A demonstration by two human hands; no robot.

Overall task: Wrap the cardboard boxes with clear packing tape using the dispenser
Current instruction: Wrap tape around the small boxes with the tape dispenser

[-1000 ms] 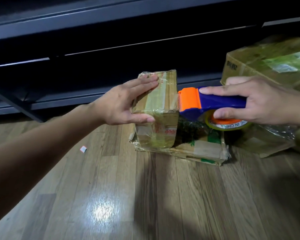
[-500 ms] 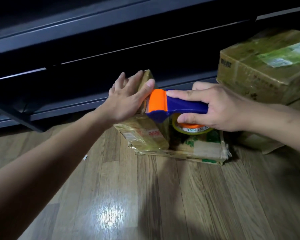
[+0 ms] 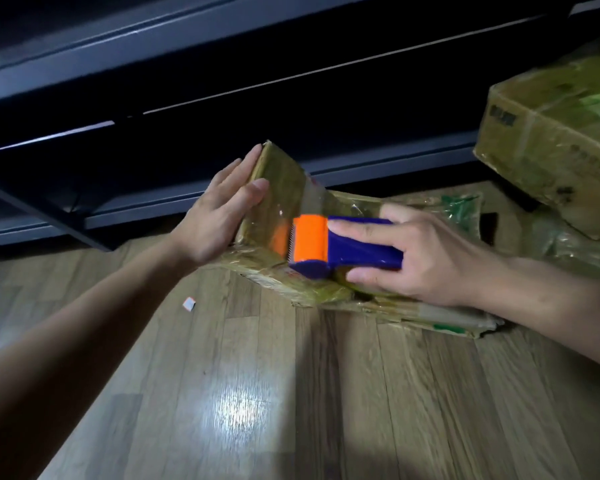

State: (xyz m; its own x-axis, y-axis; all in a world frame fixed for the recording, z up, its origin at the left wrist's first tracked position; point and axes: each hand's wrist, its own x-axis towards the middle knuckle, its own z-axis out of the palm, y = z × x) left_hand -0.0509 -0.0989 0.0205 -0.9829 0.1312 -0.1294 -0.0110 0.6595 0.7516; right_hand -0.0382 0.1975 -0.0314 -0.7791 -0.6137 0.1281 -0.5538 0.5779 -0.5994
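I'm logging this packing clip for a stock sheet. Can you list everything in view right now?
small tape-wrapped brown cardboard box: one, brown, centre, tilted on the flat box
flat crushed cardboard box with green print: one, brown-green, floor, beneath it
large tape-wrapped cardboard box: one, brown-green, upper right
blue plastic tape dispenser with orange guard: one, against the small box's face
white paper scrap: one, white-orange, floor, left of boxes
wood-plank floor: one, grey-brown, foreground
dark shelf frame: one, black, background
left hand: one, fingers straight against the small box's side
right hand: one, grips the dispenser
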